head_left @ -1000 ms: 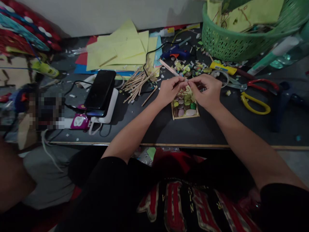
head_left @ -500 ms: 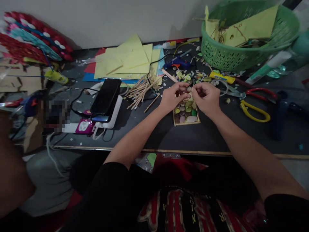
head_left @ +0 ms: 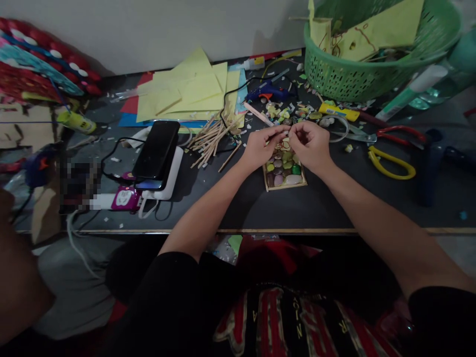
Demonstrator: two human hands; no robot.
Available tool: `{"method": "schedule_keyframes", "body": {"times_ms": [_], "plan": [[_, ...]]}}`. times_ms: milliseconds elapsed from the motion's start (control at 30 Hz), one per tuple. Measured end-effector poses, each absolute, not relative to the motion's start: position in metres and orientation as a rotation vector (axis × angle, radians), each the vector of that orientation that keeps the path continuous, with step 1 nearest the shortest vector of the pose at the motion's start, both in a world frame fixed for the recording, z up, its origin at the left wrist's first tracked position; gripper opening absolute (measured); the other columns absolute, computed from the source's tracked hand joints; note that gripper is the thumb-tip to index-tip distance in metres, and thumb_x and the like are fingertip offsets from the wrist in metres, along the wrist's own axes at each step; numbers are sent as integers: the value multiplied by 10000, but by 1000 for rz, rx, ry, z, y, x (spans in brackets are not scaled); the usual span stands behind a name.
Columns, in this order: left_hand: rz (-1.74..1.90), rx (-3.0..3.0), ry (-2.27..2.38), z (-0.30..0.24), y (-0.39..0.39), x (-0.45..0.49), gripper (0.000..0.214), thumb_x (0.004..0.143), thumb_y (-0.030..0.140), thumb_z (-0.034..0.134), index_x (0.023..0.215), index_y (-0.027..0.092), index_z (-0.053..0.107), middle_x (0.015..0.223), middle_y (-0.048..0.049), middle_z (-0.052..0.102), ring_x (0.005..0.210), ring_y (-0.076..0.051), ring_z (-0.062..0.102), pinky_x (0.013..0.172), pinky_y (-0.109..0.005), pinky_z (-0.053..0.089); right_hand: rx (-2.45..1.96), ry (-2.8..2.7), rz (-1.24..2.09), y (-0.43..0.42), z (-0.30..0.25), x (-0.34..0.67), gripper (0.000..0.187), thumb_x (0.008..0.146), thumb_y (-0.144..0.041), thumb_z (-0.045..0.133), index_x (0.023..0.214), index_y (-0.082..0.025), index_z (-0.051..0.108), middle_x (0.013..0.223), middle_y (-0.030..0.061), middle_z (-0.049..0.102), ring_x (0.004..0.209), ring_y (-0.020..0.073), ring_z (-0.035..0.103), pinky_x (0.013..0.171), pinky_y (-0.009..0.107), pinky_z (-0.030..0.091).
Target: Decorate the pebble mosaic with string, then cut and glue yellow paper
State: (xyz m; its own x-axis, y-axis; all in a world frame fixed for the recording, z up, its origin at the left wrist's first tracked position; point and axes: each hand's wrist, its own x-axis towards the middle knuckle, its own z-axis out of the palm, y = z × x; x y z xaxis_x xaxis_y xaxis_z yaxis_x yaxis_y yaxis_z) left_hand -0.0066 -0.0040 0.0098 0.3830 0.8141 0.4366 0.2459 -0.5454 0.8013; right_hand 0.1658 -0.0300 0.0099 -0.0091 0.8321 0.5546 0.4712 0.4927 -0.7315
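A small panel (head_left: 268, 187) edged with thin wooden sticks lies on the dark tabletop, its front part covered with smooth green, brown, white and purple pebbles (head_left: 278, 179). Over the panel's far end, my left hand (head_left: 260, 146) and my right hand (head_left: 311, 146) meet at the fingertips. Both have fingers bent and drawn together as in a pinch. Whatever lies between the fingertips is too small to make out. My hands cover part of the panel's far half.
Thin wooden sticks (head_left: 213, 141) are heaped left of my hands, beside a phone (head_left: 158, 148) on a white power bank. Behind are yellow sheets (head_left: 186, 82), a blue glue gun (head_left: 269, 92) and scraps. A green basket (head_left: 338, 74), red-handled pliers (head_left: 397, 133) and yellow-handled scissors (head_left: 390, 168) stand right. Another person's arm (head_left: 18, 277) is at left.
The whole view has shifted slightly, so things sit a little further left. My hands stay over the panel's far end, with only small finger movements.
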Motion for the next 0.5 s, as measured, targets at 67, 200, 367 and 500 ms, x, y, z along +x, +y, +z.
{"method": "schedule_keyframes", "body": {"times_ms": [67, 200, 367, 500], "plan": [[1138, 1963, 880, 9, -2, -7, 307, 953, 393, 564, 1140, 219, 734, 1097, -47, 772, 1037, -190, 715, 957, -348, 557, -1122, -1618, 519, -30, 10, 164, 231, 898, -418, 568, 785, -218, 577, 634, 5, 554, 529, 121, 535, 486, 278, 460], [1096, 1832, 857, 7, -1, -6, 421, 938, 529, 553, 1155, 217, 733, 952, -38, 779, 830, -169, 716, 782, -321, 584, -1090, -1584, 712, -28, 10, 165, 326, 920, -528, 551, 793, -228, 551, 555, -19, 527, 450, 114, 523, 445, 274, 467], [1092, 1770, 854, 9, -4, -4, 509, 900, 631, 553, 1122, 211, 737, 880, -38, 763, 726, -149, 680, 702, -305, 561, -1044, -1563, 850, -23, 5, 168, 417, 911, -633, 530, 796, -232, 534, 526, -29, 513, 418, 119, 512, 423, 282, 462], [1110, 1822, 874, 11, -4, -3, 535, 901, 668, 515, 1038, 203, 740, 818, -37, 749, 702, -139, 661, 680, -288, 544, -1064, -1556, 783, -27, 8, 171, 401, 911, -625, 531, 838, -233, 573, 592, -13, 535, 452, 118, 536, 447, 276, 469]]}}
